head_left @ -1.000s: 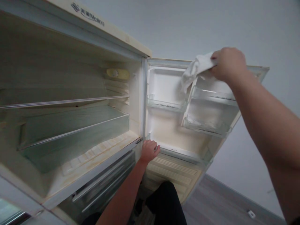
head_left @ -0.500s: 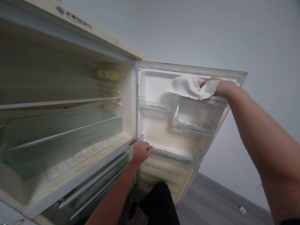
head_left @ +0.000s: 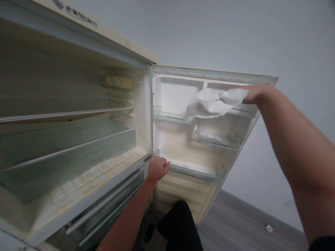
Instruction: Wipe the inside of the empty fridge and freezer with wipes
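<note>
"What does your right hand have?"

"My right hand (head_left: 252, 94) is closed around a bunched white cloth (head_left: 208, 104), which spreads leftward with a blurred far end."

"Where is the white cloth?"

"Against or just in front of the upper inner side of the refrigerator door (head_left: 178, 143), which is swung out from the right edge of the refrigerator (head_left: 125, 43). It sits below the door's top edge, overlaps the right end of the upper-left bin (head_left: 170, 116), and is above the lower-right bin (head_left: 217, 140). I cannot tell which surfaces it touches."

"And your left hand?"

"My left hand (head_left: 157, 168) is curled at the door's hinge-side edge, by the left end of the bottom bin (head_left: 195, 172). Whether it grips anything, I cannot tell."

"Which step is this, and what does it call for?"

"Wiping around the upper bins, I judge. The next move seems to call for flattening the cloth against the inner panel, with light pressure near the clear bins."
</note>
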`<state>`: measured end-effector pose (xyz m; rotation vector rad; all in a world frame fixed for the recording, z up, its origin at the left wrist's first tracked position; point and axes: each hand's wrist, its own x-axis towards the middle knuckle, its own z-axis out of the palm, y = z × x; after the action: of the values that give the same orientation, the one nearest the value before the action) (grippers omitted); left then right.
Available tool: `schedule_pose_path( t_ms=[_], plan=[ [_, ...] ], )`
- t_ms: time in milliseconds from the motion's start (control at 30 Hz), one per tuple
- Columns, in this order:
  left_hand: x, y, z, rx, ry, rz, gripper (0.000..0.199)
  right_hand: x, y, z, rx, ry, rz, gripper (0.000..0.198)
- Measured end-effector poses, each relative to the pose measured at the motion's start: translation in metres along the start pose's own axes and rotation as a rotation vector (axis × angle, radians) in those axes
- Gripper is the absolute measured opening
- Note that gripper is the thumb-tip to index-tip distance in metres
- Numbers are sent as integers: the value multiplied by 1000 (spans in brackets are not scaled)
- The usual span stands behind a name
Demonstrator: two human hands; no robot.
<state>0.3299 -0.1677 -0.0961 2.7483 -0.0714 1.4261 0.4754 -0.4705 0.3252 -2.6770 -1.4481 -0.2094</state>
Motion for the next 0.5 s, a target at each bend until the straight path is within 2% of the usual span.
schedule_pose_path(
  t_ms=[133, 200, 300, 400, 500],
  plan=[
    [0, -1, -1, -15, -12, -12, 33, -17, 5, -18, -112, -96, 115, 30],
    [0, -1, -1, -18, -8, -17, 33, -32, 3, -26, -105, -129, 93, 34],
    [-1, -2, -3, -9, -6, -14, 33, -56, -2, -35, -44, -68, 11, 51],
    [-2, -3, -4, -2, -11, -13, 34, -66, -9, -33, 76, -12, 66, 58],
    [-2, -4, -5, -4, -27, -27, 34, -52, -23, -17, 98, -9, 91, 61]
  ],
)
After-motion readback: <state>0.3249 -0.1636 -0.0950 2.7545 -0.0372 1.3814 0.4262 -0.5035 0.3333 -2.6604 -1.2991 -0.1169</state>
